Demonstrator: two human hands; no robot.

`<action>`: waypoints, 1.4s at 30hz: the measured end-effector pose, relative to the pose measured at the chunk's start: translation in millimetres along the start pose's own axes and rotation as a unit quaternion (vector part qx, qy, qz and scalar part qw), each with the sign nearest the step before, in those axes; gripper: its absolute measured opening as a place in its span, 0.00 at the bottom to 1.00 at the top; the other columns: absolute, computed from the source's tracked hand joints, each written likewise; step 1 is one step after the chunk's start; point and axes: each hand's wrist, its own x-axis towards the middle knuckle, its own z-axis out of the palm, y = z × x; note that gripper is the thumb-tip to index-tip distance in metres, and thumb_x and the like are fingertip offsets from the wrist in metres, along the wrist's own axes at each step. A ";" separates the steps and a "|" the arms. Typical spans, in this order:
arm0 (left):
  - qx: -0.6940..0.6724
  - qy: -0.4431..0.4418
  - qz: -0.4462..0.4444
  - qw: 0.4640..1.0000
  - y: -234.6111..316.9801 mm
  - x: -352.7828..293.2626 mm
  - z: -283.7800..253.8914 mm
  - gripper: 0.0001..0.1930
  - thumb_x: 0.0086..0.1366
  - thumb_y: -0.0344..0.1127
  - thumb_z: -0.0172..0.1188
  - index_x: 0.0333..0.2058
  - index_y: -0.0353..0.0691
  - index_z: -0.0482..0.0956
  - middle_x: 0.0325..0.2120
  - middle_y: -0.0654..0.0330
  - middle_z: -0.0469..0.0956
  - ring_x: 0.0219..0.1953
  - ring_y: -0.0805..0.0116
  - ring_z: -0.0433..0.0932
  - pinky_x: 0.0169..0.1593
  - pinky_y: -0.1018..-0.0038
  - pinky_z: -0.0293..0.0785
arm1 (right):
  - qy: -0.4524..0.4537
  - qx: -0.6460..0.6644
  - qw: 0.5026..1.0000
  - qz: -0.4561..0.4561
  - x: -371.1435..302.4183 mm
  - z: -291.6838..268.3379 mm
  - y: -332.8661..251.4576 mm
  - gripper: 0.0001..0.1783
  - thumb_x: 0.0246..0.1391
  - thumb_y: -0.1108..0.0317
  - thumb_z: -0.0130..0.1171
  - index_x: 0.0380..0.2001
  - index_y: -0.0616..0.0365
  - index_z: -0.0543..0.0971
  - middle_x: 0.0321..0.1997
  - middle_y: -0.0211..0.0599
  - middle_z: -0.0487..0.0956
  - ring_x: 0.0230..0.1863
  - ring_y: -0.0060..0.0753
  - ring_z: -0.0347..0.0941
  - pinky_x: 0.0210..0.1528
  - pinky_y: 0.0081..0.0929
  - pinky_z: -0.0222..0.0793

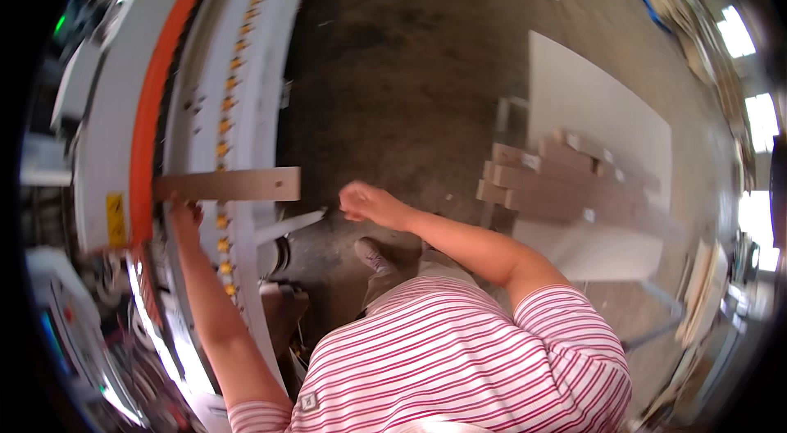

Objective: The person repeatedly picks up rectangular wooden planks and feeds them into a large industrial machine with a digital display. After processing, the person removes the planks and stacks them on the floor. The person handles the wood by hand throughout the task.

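Observation:
A narrow brown board (234,184) with a small dark mark near its right end lies across a row of yellow rollers (223,150) on a long machine. Its left end reaches the orange band. My left hand (187,216) is at the board's near edge by that end, with fingers curled against it; part of the grip is hidden. To the right of the board, apart from it, my right hand (365,202) hangs in the air. Its fingers are loosely curled and slightly blurred, with nothing seen in them.
The machine's orange band (156,97) and light bed run along my left. On my right, several stacked brown boards (566,179) rest on a large pale sheet (602,97) over a metal frame. A grey metal arm (291,225) sticks out from the machine. Concrete floor (402,64) lies ahead.

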 end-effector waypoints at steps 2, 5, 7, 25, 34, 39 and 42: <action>0.178 0.182 0.172 0.952 -15.3 -49.7 12.1 0.18 0.72 0.48 0.48 0.46 0.37 0.73 0.30 0.60 0.76 0.29 0.69 0.76 0.31 0.75 0.72 | 0.073 -0.385 0.920 0.002 -62.9 -47.7 39.0 0.24 0.52 0.57 0.66 0.47 0.56 0.72 0.51 0.46 0.74 0.51 0.44 0.74 0.53 0.42 0.71; 0.302 0.272 0.488 0.773 -38.3 -129.5 58.5 0.15 0.71 0.38 0.53 0.50 0.35 0.69 0.33 0.59 0.73 0.32 0.67 0.75 0.38 0.72 0.73 | 0.175 -0.672 0.710 0.116 -127.7 -145.7 77.1 0.19 0.50 0.70 0.58 0.47 0.55 0.73 0.49 0.44 0.71 0.53 0.47 0.68 0.53 0.48 0.66; 0.181 0.142 0.366 0.901 -62.5 -186.7 96.1 0.13 0.69 0.33 0.53 0.51 0.37 0.69 0.36 0.59 0.72 0.34 0.69 0.73 0.40 0.73 0.72 | 0.290 -0.696 0.624 0.205 -164.1 -191.0 95.5 0.15 0.54 0.70 0.53 0.46 0.54 0.72 0.50 0.42 0.70 0.52 0.45 0.67 0.52 0.46 0.66; 0.301 -0.230 0.141 0.915 -169.1 -335.5 175.8 0.08 0.68 0.33 0.54 0.42 0.36 0.72 0.27 0.59 0.75 0.27 0.73 0.75 0.35 0.74 0.72 | 0.228 -0.652 0.710 0.137 -230.2 -246.4 107.6 0.22 0.43 0.73 0.61 0.46 0.51 0.73 0.45 0.43 0.77 0.49 0.46 0.73 0.47 0.41 0.68; 0.075 -0.439 0.099 0.890 -136.4 -391.4 296.5 0.18 0.65 0.35 0.61 0.50 0.32 0.72 0.41 0.59 0.78 0.43 0.71 0.77 0.49 0.75 0.71 | -0.045 -0.261 0.964 -0.013 -168.7 -153.1 -20.9 0.23 0.37 0.70 0.69 0.41 0.58 0.76 0.38 0.42 0.82 0.41 0.43 0.79 0.44 0.38 0.73; 0.114 -0.352 0.040 0.928 -118.6 -407.5 308.3 0.19 0.65 0.39 0.63 0.48 0.31 0.75 0.39 0.62 0.78 0.41 0.77 0.74 0.45 0.75 0.72 | -0.014 -0.329 0.928 -0.175 -137.0 -110.6 -31.3 0.25 0.55 0.55 0.63 0.50 0.59 0.72 0.41 0.48 0.81 0.43 0.48 0.78 0.46 0.39 0.72; -0.006 -0.275 0.072 0.959 -113.0 -399.7 275.3 0.16 0.66 0.41 0.62 0.44 0.33 0.77 0.35 0.64 0.78 0.38 0.77 0.75 0.42 0.76 0.73 | -0.149 -0.358 0.915 0.111 -167.0 -137.3 0.6 0.37 0.56 0.34 0.54 0.43 0.61 0.81 0.39 0.51 0.83 0.41 0.45 0.80 0.42 0.39 0.72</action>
